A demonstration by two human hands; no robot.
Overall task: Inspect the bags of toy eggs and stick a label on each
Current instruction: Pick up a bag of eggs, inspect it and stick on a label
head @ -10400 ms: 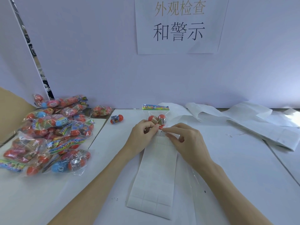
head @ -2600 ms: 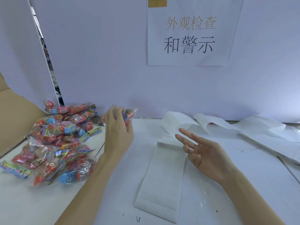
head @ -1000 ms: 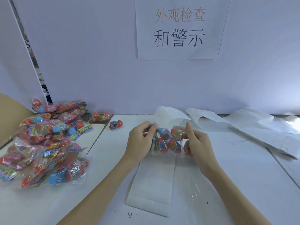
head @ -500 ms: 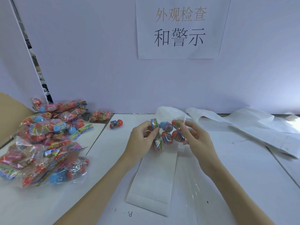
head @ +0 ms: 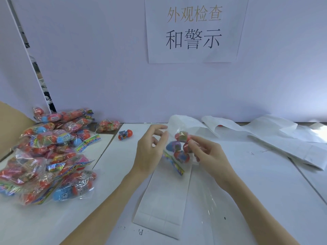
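Observation:
A clear bag of toy eggs (head: 179,149), red and blue, is held above the white table (head: 265,183); it is blurred by motion. My right hand (head: 208,153) grips its right side with curled fingers. Its colourful header card (head: 174,164) hangs down to the lower left. My left hand (head: 150,147) hovers just left of the bag, fingers loosely curled and parted, thumb tip near the clear plastic. Whether that thumb touches the plastic I cannot tell. Beneath the bag lies a white label sheet (head: 164,197).
A pile of bagged toy eggs (head: 49,156) fills the left side, with one bag (head: 108,125) and a loose red egg (head: 125,135) behind it. Peeled white backing strips (head: 283,138) sprawl at the right. A cardboard box (head: 10,124) stands far left. A paper sign (head: 194,29) hangs on the wall.
The bag has turned between my hands: its header card, pinched by my left hand half a second ago, now hangs free below. My left fingers have parted; my right hand keeps hold.

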